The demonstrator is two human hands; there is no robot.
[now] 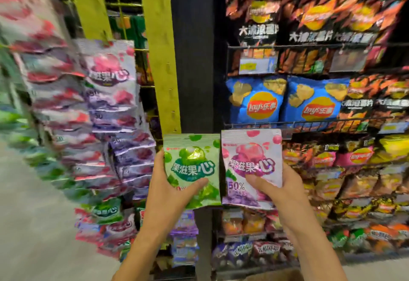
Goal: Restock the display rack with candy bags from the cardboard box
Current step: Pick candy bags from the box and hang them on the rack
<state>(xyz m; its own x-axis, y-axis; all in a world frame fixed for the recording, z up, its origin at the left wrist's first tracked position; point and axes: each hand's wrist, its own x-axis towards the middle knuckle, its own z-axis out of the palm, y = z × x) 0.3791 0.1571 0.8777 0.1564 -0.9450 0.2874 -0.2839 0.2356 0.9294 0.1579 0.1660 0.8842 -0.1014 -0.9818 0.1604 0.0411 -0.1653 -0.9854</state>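
1. The left hand (171, 189) holds a green plastic candy bag (192, 171).
2. The right hand (280, 189) holds a pink and purple plastic candy bag (252, 165), touching it.
3. Blue chip bags (257, 101) sit far behind.

"果滋果心" on green bag (192, 165) and pink bag (252, 148), pink also "50%"; "Lay's 乐事" on blue chip bags (257, 101); "大波浪薯片" on black chip bags (314, 24)

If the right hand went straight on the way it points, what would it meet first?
Probably the black wire rail under the blue Lay's bags; the pink candy bag held by the right hand would touch it first. Depth is unclear.
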